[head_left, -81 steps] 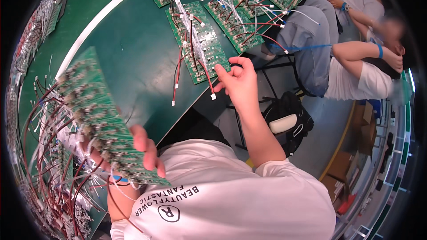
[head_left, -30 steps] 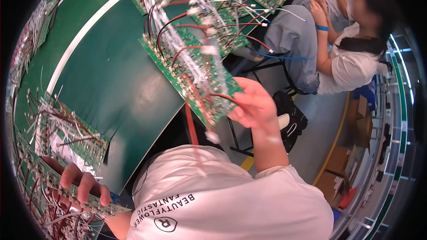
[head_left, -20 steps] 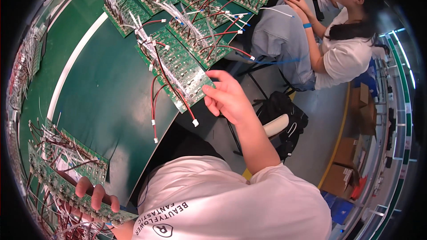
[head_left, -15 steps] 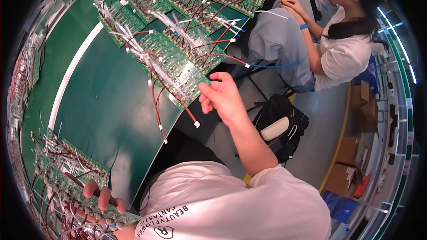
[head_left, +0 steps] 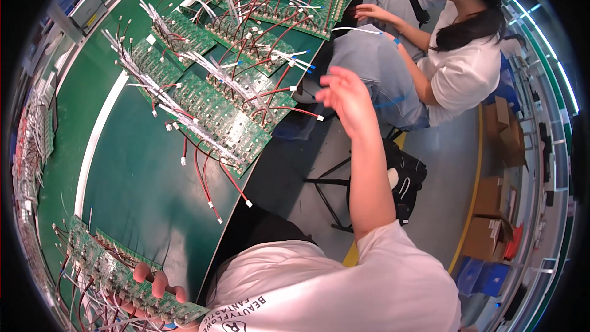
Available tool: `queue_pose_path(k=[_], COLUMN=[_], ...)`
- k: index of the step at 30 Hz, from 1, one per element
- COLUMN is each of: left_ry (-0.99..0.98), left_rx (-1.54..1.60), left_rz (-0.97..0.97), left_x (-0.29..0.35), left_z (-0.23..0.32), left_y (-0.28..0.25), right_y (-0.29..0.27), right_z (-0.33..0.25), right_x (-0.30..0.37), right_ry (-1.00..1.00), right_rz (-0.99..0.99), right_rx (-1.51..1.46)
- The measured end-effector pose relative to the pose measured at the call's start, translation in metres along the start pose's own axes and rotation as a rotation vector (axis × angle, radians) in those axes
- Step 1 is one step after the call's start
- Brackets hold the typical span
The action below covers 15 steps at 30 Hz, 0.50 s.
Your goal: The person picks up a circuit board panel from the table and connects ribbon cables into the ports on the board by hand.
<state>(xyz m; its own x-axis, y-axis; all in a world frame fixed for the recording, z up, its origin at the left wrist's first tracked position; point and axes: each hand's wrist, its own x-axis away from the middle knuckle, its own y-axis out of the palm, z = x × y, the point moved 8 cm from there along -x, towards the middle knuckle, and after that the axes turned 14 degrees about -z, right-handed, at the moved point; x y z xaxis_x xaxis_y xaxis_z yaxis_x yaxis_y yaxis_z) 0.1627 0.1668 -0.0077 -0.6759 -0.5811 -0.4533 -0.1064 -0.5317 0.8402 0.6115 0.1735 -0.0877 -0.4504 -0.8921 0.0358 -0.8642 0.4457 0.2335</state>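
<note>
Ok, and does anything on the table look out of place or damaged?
No clear damage or spill shows. Slightly odd: a red lead from the circuit boards pokes past the edge of the green table, its white connector unsupported, so it could snag.

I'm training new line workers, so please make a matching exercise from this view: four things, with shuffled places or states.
Things
1. Bare left hand
2. Bare right hand
3. Long white stripe
4. Black fabric bag

Places or states
A. Running along the green tabletop
B. Gripping a rectangular green circuit board
C. To the right of the right forearm
D. Fingers loosely curled, no board in grasp

Pairs: 1-B, 2-D, 3-A, 4-C
</note>
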Motion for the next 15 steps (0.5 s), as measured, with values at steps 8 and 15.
queue_pose_path(k=[8,15], left_ry=[-0.045,-0.049], left_rx=[0.006,0.025], left_rz=[0.020,0.087], left_x=[0.004,0.013], left_z=[-0.003,0.003], left_y=[-0.008,-0.012], right_y=[-0.035,-0.044], right_z=[0.006,0.015], right_x=[-0.089,-0.112], right_ry=[-0.002,-0.097], right_rz=[0.364,0.431], right_rx=[0.271,0.063])
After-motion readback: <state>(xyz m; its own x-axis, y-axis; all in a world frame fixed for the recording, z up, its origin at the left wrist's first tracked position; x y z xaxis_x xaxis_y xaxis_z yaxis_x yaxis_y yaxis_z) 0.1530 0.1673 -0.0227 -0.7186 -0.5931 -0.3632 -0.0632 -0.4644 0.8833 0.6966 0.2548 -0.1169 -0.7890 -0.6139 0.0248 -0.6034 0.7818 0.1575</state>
